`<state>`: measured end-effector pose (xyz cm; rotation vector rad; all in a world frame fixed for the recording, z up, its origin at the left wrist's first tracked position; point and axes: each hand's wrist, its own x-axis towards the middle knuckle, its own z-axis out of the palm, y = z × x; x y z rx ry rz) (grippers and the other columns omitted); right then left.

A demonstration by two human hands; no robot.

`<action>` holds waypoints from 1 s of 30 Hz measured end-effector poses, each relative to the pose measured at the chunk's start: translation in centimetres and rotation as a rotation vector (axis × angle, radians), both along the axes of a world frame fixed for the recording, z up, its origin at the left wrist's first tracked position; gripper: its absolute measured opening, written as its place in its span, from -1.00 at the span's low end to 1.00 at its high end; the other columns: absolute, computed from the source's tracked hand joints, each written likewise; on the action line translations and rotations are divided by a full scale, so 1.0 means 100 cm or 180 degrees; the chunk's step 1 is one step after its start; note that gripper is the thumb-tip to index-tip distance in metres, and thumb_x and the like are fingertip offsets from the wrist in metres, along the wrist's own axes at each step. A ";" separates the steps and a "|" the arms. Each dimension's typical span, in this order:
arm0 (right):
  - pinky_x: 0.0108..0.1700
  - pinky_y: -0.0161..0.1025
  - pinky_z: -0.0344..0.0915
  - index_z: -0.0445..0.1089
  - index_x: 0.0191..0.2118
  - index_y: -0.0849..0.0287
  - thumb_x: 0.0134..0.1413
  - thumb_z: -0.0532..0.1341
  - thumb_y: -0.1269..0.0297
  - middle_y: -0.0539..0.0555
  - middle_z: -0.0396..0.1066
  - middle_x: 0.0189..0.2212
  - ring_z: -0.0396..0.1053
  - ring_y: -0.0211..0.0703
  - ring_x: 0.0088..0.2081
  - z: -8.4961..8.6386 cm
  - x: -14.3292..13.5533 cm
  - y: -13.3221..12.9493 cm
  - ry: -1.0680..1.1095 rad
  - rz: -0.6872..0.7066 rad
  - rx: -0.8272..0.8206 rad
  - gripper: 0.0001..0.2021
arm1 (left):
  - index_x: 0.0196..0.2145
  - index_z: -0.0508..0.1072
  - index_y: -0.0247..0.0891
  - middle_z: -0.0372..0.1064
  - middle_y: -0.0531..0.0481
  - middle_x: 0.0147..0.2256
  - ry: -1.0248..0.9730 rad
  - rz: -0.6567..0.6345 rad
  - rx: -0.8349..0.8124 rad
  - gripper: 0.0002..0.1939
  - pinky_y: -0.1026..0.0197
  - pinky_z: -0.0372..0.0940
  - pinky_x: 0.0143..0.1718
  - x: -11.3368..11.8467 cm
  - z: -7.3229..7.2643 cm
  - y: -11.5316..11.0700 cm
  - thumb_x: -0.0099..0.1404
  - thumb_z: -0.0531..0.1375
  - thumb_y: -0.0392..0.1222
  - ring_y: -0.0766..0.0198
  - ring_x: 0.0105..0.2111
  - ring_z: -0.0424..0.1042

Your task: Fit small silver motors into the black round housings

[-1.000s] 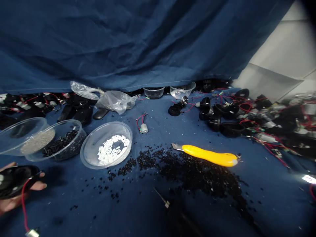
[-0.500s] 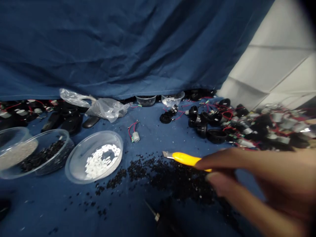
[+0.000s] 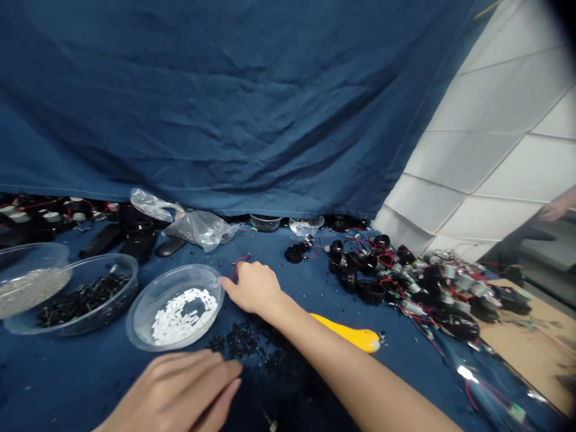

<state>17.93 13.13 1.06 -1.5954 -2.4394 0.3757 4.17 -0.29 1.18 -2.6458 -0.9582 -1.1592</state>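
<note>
My right hand (image 3: 254, 287) reaches over the blue cloth, just right of the bowl of white pieces (image 3: 182, 318). Its thumb points toward the bowl's rim; the other fingertips are hidden behind the hand, where a red wire shows. In the lower middle, my left hand (image 3: 180, 384) hangs in front of that bowl, fingers together and slightly blurred; whatever it may hold is hidden. A yellow-handled tool (image 3: 355, 336) lies on the cloth beyond my right forearm. Small black bits (image 3: 245, 339) are scattered between my hands.
Bowls of black parts (image 3: 90, 300) and pale grains (image 3: 31, 288) stand at left. A plastic bag (image 3: 200, 229) lies behind. Wired black parts (image 3: 405, 276) pile up at right. Part of another person's hand (image 3: 558, 207) shows at the far right.
My right hand has let go of the yellow tool and moved left toward the bowl. My left hand has come into view. The camera view has shifted, showing more on the right.
</note>
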 end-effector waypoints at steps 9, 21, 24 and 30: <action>0.02 0.07 0.33 0.34 0.04 0.23 0.27 0.18 0.15 0.15 0.41 -0.04 0.40 -0.02 -0.04 -0.013 -0.012 0.013 -0.0061 -0.0471 -0.0125 -0.67 | -0.17 0.36 -0.29 0.33 0.03 -0.49 0.0228 -0.0318 -0.0237 -0.80 0.21 0.18 -0.57 0.013 -0.043 0.015 0.36 -0.02 -0.41 0.26 -0.56 0.29; -0.63 -0.43 -0.02 0.23 -0.44 0.20 0.20 0.15 -0.06 -0.15 0.12 -0.61 0.03 -0.43 -0.65 -0.007 0.049 0.019 0.2101 -0.0265 -0.2343 -0.60 | -0.07 0.39 -0.29 0.35 -0.15 -0.12 0.0717 0.0299 -0.1375 -0.72 0.02 0.36 -0.16 0.009 -0.054 0.028 0.35 0.00 -0.44 0.08 -0.18 0.35; -0.65 -0.42 -0.17 0.10 -0.42 0.12 -0.03 0.14 -0.30 -0.21 -0.05 -0.64 -0.17 -0.45 -0.67 0.006 0.074 -0.016 0.2992 -0.0277 -0.2689 -0.48 | -0.14 0.43 -0.30 0.35 -0.13 -0.20 0.0748 0.0309 -0.1493 -0.76 0.06 0.35 -0.23 0.007 -0.053 0.030 0.37 0.00 -0.42 0.11 -0.24 0.34; -0.69 -0.45 -0.26 0.33 -0.33 0.20 0.07 0.28 -0.07 -0.25 -0.16 -0.73 -0.32 -0.49 -0.72 0.003 0.103 -0.086 0.4816 -0.0698 -0.4074 -0.62 | -0.23 0.42 -0.30 0.34 -0.05 -0.30 0.0804 0.0286 -0.1686 -0.82 0.19 0.32 -0.30 0.009 -0.053 0.038 0.39 0.03 -0.41 0.20 -0.30 0.37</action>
